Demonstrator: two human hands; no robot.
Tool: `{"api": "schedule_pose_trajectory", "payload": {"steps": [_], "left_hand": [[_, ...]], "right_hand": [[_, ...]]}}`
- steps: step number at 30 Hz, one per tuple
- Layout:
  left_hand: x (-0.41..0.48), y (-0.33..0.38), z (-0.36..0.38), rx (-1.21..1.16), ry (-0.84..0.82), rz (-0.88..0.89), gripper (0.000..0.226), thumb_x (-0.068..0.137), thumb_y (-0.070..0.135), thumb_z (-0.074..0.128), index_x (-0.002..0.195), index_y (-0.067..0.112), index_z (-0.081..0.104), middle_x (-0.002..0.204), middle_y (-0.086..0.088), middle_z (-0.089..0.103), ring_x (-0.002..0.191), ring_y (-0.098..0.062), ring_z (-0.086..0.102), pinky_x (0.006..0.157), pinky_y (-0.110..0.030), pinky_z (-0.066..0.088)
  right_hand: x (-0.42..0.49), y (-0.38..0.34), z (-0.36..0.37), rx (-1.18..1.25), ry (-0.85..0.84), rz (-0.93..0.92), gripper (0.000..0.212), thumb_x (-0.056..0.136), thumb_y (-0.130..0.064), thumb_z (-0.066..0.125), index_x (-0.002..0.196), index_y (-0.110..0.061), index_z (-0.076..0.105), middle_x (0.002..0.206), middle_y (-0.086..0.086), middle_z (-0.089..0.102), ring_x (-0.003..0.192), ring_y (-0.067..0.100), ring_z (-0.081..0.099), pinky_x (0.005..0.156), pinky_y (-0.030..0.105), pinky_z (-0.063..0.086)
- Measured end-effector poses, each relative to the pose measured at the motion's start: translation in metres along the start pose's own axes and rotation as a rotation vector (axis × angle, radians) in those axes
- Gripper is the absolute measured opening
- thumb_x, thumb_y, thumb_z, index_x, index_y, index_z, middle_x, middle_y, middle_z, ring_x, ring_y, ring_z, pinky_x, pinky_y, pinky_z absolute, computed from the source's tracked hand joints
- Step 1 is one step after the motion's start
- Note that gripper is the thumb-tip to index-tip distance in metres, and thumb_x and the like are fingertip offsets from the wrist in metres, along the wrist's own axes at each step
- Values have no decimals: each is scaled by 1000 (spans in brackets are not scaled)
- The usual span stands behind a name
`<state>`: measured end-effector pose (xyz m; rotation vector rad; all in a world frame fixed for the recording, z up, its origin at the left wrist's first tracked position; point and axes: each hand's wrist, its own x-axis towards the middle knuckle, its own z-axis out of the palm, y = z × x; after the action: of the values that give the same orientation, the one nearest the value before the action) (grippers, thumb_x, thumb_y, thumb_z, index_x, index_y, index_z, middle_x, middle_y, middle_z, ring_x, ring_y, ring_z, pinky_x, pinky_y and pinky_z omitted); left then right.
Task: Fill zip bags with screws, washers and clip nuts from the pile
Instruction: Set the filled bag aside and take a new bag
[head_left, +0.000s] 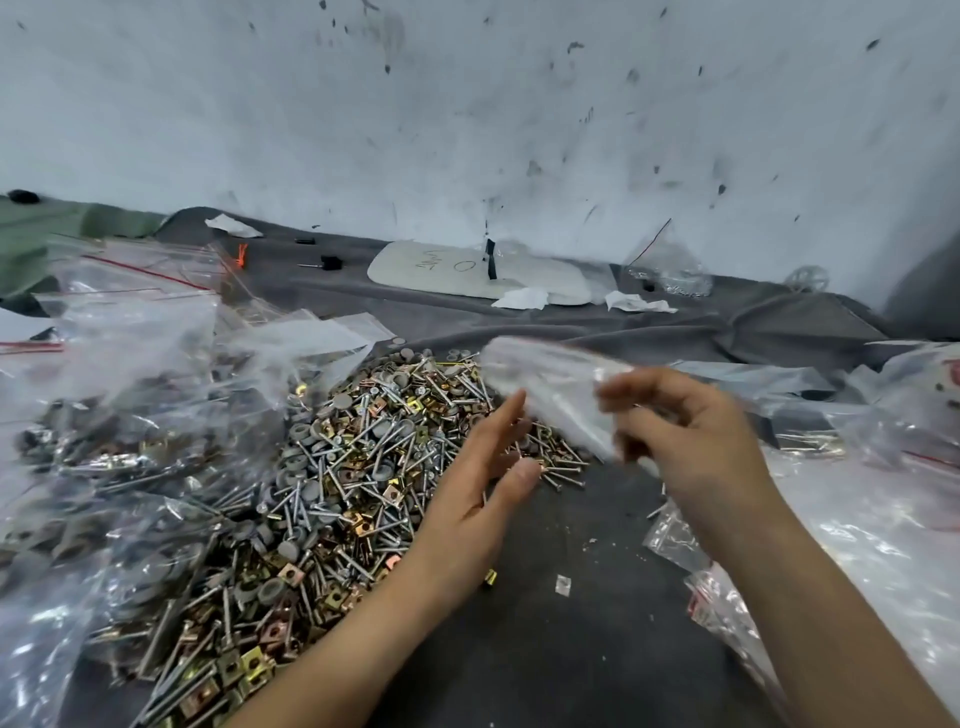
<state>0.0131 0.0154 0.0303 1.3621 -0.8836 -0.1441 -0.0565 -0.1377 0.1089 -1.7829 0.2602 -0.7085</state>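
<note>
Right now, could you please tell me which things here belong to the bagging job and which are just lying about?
Job: pile of screws, washers and clip nuts; clear zip bag held in the right hand; left hand open beside it; filled bags at left; empty zip bags at right.
Lying about: white board with writing; paper scraps; black-handled tool; green cloth.

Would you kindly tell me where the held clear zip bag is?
Head view, right of centre: the right hand holds the clear plastic zip bag above the right edge of the metal hardware pile.
</note>
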Motion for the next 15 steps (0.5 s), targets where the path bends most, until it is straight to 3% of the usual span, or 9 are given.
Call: {"api": "schedule_pose_trajectory", "payload": {"steps": [2,5,8,11,13,15], "left_hand": [[3,-1,-1,-141,37,-81,49,90,41,57,135,30,43,123,18,64,116,-1,58,90,-15,46],[9,3,-7,-372,195,-255,61,85,43,62,138,23,40,100,14,73,90,-8,69,73,-21,53],[9,3,-19,-396,266,-295,52,80,48,54,128,28,51,106,8,73,98,-15,68,80,-30,54],[9,9,-26,-475,152,-387,54,80,56,50,110,16,69,108,-13,72,95,-29,68,82,-43,57],[9,15,-26,-585,47,-513,55,80,60,56,101,12,74,110,-16,71,91,-29,69,71,-36,59],[8,16,-26,-614,-69,-616,48,79,49,57,101,9,73,112,-15,70,89,-27,66,66,-30,58]], "right_hand": [[-11,1,7,-61,-159,12,45,76,18,47,58,-16,68,52,-4,62,38,6,45,43,14,38],[-14,9,9,-33,-107,77,49,76,16,41,48,-16,65,48,-3,56,40,7,39,41,14,31],[-14,14,7,106,-92,158,34,72,1,44,47,-12,63,53,2,56,49,12,42,44,18,33],[-15,13,10,137,-178,154,24,67,-14,48,47,-10,61,56,5,56,53,13,46,49,19,37],[-15,14,12,181,-181,201,35,77,-11,49,44,-11,57,50,5,51,47,15,44,45,22,36],[-15,16,13,183,-149,260,43,83,-9,48,41,-13,52,46,6,46,43,17,42,43,23,33]]}}
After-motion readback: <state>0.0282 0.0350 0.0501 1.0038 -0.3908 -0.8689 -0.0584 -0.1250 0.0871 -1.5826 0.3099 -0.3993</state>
